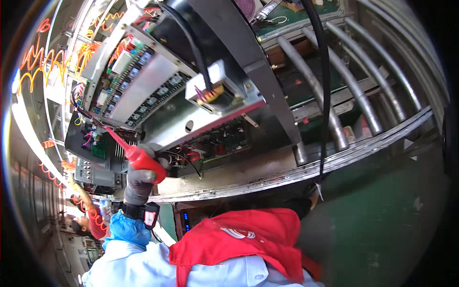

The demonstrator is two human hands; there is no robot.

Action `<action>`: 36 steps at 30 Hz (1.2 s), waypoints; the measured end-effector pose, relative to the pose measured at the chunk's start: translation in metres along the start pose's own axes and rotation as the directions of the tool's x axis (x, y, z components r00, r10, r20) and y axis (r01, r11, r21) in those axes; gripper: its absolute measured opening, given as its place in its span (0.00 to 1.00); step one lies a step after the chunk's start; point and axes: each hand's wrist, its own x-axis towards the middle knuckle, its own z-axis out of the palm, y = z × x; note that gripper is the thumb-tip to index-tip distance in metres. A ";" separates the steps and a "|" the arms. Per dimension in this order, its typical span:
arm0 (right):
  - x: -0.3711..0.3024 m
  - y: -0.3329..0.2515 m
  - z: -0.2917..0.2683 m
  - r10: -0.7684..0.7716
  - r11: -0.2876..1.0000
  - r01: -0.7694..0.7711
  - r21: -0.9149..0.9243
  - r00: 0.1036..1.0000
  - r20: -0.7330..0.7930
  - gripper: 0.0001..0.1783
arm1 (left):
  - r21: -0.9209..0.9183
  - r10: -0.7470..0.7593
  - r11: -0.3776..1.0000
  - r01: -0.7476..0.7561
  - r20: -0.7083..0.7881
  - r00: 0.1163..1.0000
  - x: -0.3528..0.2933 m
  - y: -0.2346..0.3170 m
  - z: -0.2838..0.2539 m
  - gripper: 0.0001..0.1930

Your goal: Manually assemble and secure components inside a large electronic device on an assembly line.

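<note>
Left hand [140,179], in a grey glove, was closed around the red handle of a screwdriver-like tool [138,155], fingers wrapped tight on the grip; the red shaft ran up and left from the fist, its tip at the edge of an open metal chassis [201,119] near a bundle of dark wires [86,112]. A black band with a red device [150,215] sat on that wrist, above a blue cuff [126,228] and a pale blue sleeve. Right hand was not seen anywhere, so its grip could not be told. The chassis lay tilted on a conveyor, showing a long board with rows of small components [138,88], a green circuit board [99,149] at lower left and a darker board with red and black parts [217,143] along the lower edge. A white block with a yellow connector [213,91] sat on the grey plate at the middle, a thick black cable [191,43] running up from it. A second black cable [326,86] hung down across the grey metal rollers [334,95] on the right. Orange coiled hoses [45,62] hung at the far left. A red vest [248,237] covered the person's chest at the bottom. Another person [86,222] in red was at the lower left, well apart. Green floor [382,215] showed at lower right.
</note>
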 end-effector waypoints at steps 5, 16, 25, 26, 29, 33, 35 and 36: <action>0.053 0.000 0.066 0.020 0.998 -0.020 0.057 1.000 -0.001 0.26 | 0.132 0.053 0.990 -0.048 -0.037 0.998 -0.003 -0.004 0.006 0.31; 0.114 -0.008 0.113 0.047 0.992 -0.047 0.117 0.999 0.000 0.24 | 0.258 0.193 0.947 -0.192 0.022 0.981 -0.005 -0.015 0.004 0.33; 0.110 -0.015 0.069 0.021 0.995 -0.022 0.100 1.000 0.015 0.22 | 0.197 0.216 0.964 -0.177 -0.200 0.956 -0.012 -0.016 0.025 0.34; 0.108 -0.016 0.059 0.010 0.995 -0.012 0.095 1.000 0.014 0.22 | 0.146 0.199 0.975 -0.165 -0.259 0.945 -0.012 -0.016 0.031 0.34; 0.109 -0.017 0.025 -0.051 0.995 0.051 0.086 0.999 0.005 0.22 | 0.149 0.214 0.973 -0.175 -0.308 0.927 -0.012 -0.017 0.047 0.35; 0.101 -0.038 -0.057 -0.198 0.971 0.203 0.122 0.979 -0.053 0.22 | 0.049 0.272 0.961 -0.270 -0.301 0.914 -0.017 -0.028 0.043 0.35; 0.071 -0.076 -0.116 -0.410 0.880 0.418 0.224 0.908 -0.083 0.21 | -0.066 0.279 0.951 -0.302 -0.234 0.931 -0.028 -0.041 0.036 0.33; 0.046 -0.104 -0.149 -0.444 0.856 0.457 0.242 0.890 -0.107 0.21 | -0.081 0.284 0.949 -0.305 -0.204 0.937 -0.039 -0.051 0.036 0.32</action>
